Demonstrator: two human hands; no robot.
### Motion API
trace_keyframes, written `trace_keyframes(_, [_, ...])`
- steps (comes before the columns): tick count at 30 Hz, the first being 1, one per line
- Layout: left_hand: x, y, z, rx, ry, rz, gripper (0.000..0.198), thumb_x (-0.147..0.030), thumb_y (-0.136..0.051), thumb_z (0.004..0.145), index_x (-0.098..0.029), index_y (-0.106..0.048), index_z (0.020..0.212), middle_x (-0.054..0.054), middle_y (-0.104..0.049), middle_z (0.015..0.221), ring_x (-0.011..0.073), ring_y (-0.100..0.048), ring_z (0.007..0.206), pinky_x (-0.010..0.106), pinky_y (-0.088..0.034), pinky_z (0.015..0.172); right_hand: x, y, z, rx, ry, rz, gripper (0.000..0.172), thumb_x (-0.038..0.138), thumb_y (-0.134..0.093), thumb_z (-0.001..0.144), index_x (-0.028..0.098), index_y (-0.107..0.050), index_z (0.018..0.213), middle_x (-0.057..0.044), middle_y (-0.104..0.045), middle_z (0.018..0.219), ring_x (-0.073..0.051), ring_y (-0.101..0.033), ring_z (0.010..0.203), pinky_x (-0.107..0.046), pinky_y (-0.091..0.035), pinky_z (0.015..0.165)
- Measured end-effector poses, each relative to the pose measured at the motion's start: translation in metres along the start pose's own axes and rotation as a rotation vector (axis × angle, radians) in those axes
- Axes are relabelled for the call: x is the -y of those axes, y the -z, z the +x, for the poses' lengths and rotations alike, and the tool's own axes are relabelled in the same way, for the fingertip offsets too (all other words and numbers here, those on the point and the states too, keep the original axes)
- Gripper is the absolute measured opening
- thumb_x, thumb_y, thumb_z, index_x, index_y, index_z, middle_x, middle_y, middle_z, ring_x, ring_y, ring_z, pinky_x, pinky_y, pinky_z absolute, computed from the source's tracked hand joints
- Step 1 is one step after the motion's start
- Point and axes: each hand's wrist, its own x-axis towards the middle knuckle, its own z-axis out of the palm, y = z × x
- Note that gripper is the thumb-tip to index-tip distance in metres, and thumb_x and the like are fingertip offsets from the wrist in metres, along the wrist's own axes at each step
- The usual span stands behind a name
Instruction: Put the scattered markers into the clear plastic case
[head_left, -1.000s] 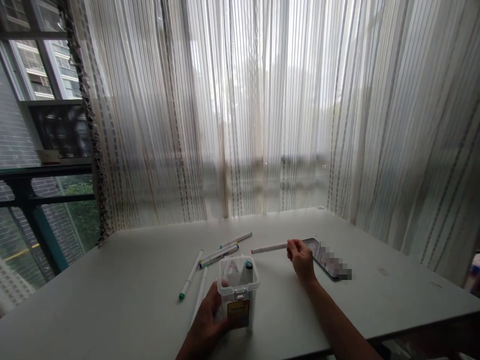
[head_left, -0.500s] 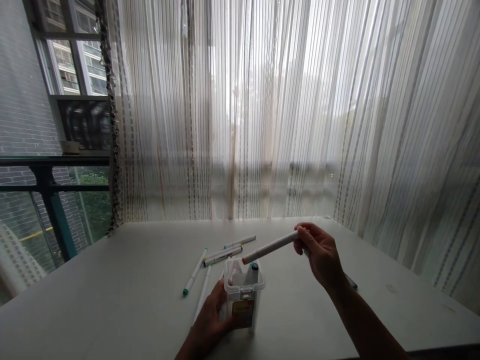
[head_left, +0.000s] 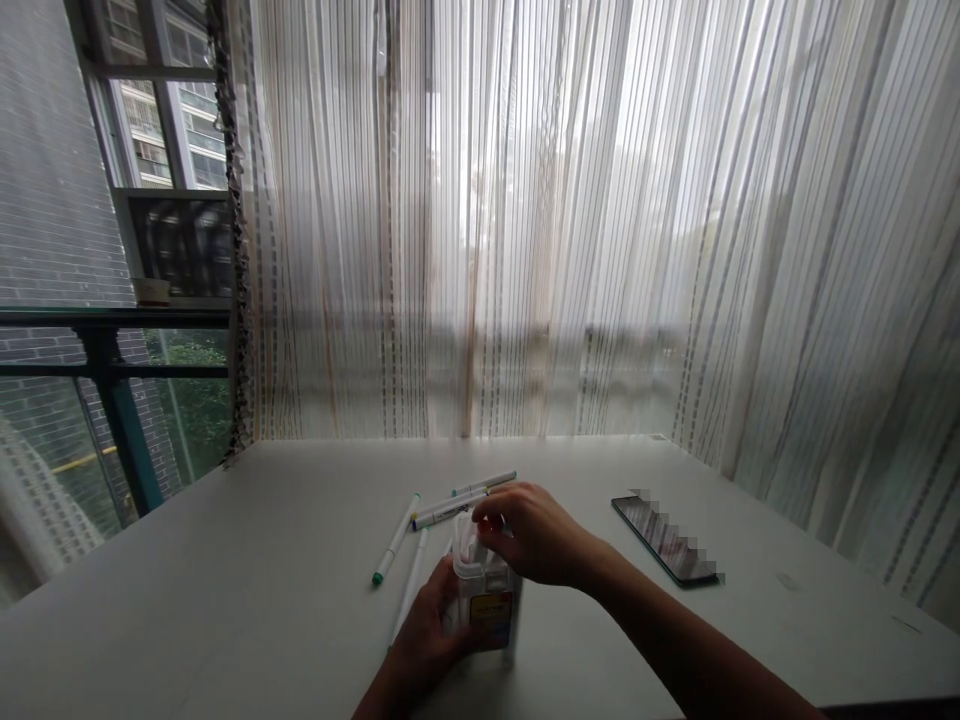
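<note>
My right fingers (head_left: 491, 520) are bunched together over the mouth of the clear marker box (head_left: 487, 605), pinching the top of a white marker (head_left: 466, 538) that stands in it; how much of it sits inside I cannot tell, since my right hand (head_left: 529, 535) covers the opening. My left hand (head_left: 427, 640) wraps the box from its left side, fingers pressed against the wall — the box stands upright on the white table (head_left: 225, 600), its yellow label facing me. Just behind the box lie two markers (head_left: 450, 508) close together, with a third (head_left: 487, 482) slightly beyond them. To the box's left lies a green-tipped marker (head_left: 394, 540), and another white marker (head_left: 411, 595) lies right beside the box, partly behind my left hand. Well to the box's right a dark phone (head_left: 664, 540) lies flat — apart from everything else. Behind the table hangs a striped sheer curtain (head_left: 525, 220).
</note>
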Motion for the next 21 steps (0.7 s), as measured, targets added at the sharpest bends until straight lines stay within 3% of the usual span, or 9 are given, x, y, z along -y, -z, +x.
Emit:
trace_keyframes(3, [0.001,0.001,0.0,0.006,-0.026,0.023,0.05,-0.034,-0.074,0.073,-0.018,-0.051,0.115,0.01,-0.062,0.119,0.0264,-0.057,0.11,0.031,-0.046,0.091,-0.013,-0.001,-0.01,-0.095,-0.053,0.129,0.025,0.027,-0.055,0.084,0.015,-0.069,0.101,-0.007,-0.063,0.088,-0.015,-0.053,0.075,-0.029,-0.041,0.067])
trace_keyframes(6, [0.005,0.002,0.0,0.002,-0.033,0.058,0.051,-0.033,-0.072,0.074,-0.018,-0.05,0.117,0.011,-0.059,0.126,0.0265,-0.055,0.114,0.03,-0.044,0.094,-0.039,-0.017,-0.033,-0.302,-0.164,0.449,0.053,0.047,-0.053,0.083,0.013,-0.056,0.124,-0.012,-0.06,0.103,-0.021,-0.055,0.091,-0.034,-0.045,0.075])
trace_keyframes(8, [0.008,0.003,0.002,0.003,-0.046,0.109,0.05,-0.031,-0.07,0.077,-0.017,-0.05,0.12,0.011,-0.06,0.126,0.0263,-0.056,0.113,0.031,-0.044,0.095,-0.055,-0.04,-0.051,-0.251,-0.228,0.66,0.075,0.051,-0.063,0.074,0.013,-0.043,0.136,-0.015,-0.055,0.117,-0.024,-0.054,0.1,-0.036,-0.047,0.078])
trace_keyframes(10, [0.01,0.005,0.003,0.012,-0.071,0.17,0.051,-0.028,-0.07,0.076,-0.017,-0.05,0.122,0.01,-0.061,0.124,0.0266,-0.056,0.113,0.032,-0.043,0.095,-0.063,-0.069,-0.064,-0.124,-0.289,0.763,0.086,0.037,-0.076,0.06,0.016,-0.042,0.135,-0.013,-0.053,0.124,-0.027,-0.053,0.107,-0.038,-0.046,0.083])
trace_keyframes(12, [0.012,0.006,0.004,0.017,-0.097,0.218,0.052,-0.026,-0.072,0.075,-0.017,-0.053,0.123,0.009,-0.061,0.125,0.0276,-0.054,0.116,0.033,-0.043,0.097,-0.064,-0.096,-0.07,-0.062,-0.321,0.789,0.072,0.025,-0.075,0.057,0.016,-0.05,0.125,-0.01,-0.06,0.115,-0.027,-0.057,0.101,-0.039,-0.046,0.084])
trace_keyframes(15, [0.013,0.01,0.003,0.027,-0.088,0.25,0.058,-0.03,-0.072,0.073,-0.018,-0.053,0.127,0.01,-0.059,0.128,0.0296,-0.053,0.119,0.035,-0.042,0.1,-0.059,-0.121,-0.07,-0.126,-0.283,0.848,0.053,0.026,-0.07,0.064,0.016,-0.055,0.113,-0.01,-0.064,0.107,-0.027,-0.06,0.096,-0.039,-0.047,0.085])
trace_keyframes(18, [0.014,0.014,0.001,-0.002,-0.111,0.249,0.06,-0.041,-0.063,0.08,-0.018,-0.047,0.134,0.011,-0.051,0.138,0.031,-0.043,0.13,0.04,-0.035,0.108,-0.057,-0.124,-0.067,-0.2,-0.267,0.864,0.046,0.03,-0.07,0.064,0.015,-0.057,0.106,-0.009,-0.066,0.104,-0.027,-0.061,0.095,-0.037,-0.048,0.083])
trace_keyframes(21, [0.017,0.016,0.002,-0.091,-0.141,0.328,0.048,-0.042,-0.045,0.088,-0.014,-0.053,0.126,0.014,-0.056,0.131,0.0289,-0.047,0.126,0.044,-0.035,0.108,-0.058,-0.12,-0.067,-0.25,-0.307,0.835,0.043,0.033,-0.07,0.065,0.015,-0.058,0.102,-0.01,-0.066,0.101,-0.027,-0.061,0.092,-0.035,-0.049,0.08])
